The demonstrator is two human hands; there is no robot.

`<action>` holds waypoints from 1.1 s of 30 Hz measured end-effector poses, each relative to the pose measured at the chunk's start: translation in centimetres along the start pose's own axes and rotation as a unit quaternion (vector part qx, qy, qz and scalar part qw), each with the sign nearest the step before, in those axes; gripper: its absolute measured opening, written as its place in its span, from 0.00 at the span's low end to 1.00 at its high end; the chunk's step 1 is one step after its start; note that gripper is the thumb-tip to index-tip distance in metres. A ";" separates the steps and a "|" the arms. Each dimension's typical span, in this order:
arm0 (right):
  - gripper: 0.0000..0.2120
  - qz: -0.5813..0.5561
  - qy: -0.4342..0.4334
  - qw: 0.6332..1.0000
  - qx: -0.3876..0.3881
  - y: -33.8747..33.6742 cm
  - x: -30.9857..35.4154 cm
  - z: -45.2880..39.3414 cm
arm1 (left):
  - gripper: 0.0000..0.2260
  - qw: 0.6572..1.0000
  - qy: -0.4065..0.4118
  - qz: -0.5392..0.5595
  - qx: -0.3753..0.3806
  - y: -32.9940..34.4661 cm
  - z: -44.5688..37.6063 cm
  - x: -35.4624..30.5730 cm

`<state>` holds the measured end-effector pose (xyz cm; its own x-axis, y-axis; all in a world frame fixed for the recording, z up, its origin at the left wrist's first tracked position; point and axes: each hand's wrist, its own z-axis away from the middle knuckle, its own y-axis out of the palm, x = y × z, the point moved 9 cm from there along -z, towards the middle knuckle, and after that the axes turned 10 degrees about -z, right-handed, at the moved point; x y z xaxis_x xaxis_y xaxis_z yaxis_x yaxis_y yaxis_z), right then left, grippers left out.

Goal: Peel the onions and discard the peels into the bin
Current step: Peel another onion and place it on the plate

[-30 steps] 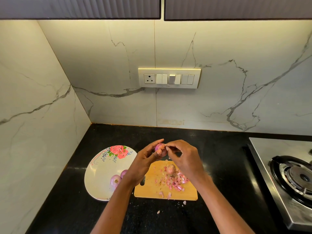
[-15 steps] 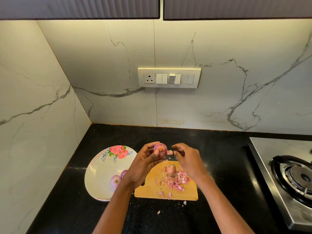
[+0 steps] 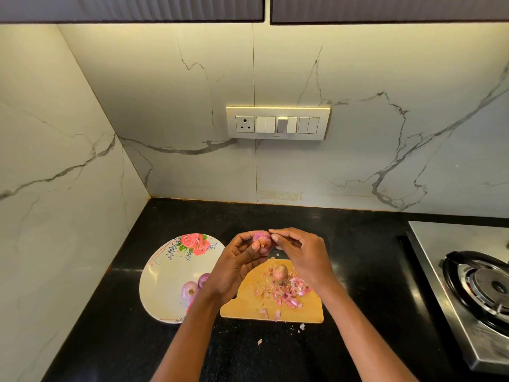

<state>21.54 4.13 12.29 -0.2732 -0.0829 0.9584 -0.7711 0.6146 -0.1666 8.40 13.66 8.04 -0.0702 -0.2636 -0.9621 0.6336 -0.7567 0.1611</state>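
two hands above the cutting board (image 3: 249, 304): left hand (image 3: 234, 268) grips an onion (image 3: 263, 241), right hand (image 3: 301, 255) pinches its skin. peels (image 3: 286, 292) and another onion (image 3: 279, 272) on the board, worktop (image 3: 358, 244) below. no readable writing.

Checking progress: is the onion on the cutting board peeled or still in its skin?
Cannot tell: the onion looks pale brownish, standing among loose peels on the cutting board.

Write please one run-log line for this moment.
left hand: holds onion | right hand: picks at its skin | peels: on cutting board | bin: unseen
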 end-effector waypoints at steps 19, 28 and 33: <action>0.09 -0.011 0.011 1.000 -0.020 -0.3 -0.4 1.2 | 0.21 1.000 -0.014 0.012 0.010 0.4 0.0 0.6; 0.06 0.063 -0.021 0.996 -0.054 -0.3 -0.4 1.7 | 0.20 0.999 -0.025 0.019 0.016 0.5 0.3 1.3; 0.08 -0.012 0.012 0.999 -0.052 -0.3 -0.9 1.6 | 0.20 0.999 -0.023 0.038 0.006 0.5 0.3 1.2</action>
<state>21.08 2.71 11.15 -0.2403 -0.0808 0.9673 -0.7134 0.6904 -0.1196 8.40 12.82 6.98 -0.0577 -0.3480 -0.9357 0.6289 -0.7406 0.2366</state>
